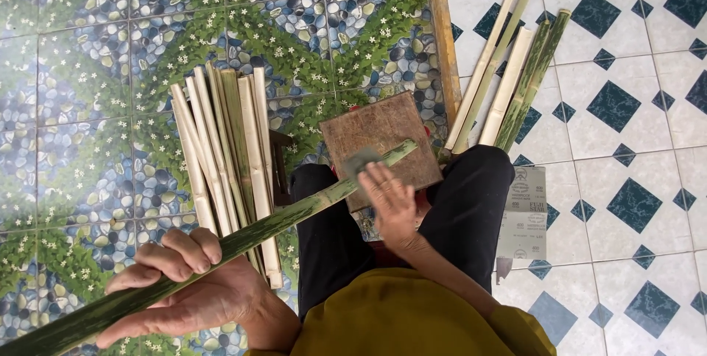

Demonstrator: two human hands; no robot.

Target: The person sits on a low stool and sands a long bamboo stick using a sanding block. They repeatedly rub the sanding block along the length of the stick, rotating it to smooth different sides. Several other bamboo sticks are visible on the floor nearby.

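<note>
A long green bamboo strip (294, 212) runs from the lower left up to a brown wooden block (398, 124) that rests on my knees. My left hand (188, 290) grips the strip near its lower end. My right hand (390, 198) presses a small grey piece of sandpaper (359, 160) onto the strip where it crosses the block. My legs are in black trousers (471, 205) and I wear a mustard top.
A bundle of split bamboo strips (224, 146) leans at my left. More strips (508, 76) lie on the white and blue tiled floor at the right, past a wooden threshold (442, 32). A grey sandpaper sheet (524, 216) lies by my right leg.
</note>
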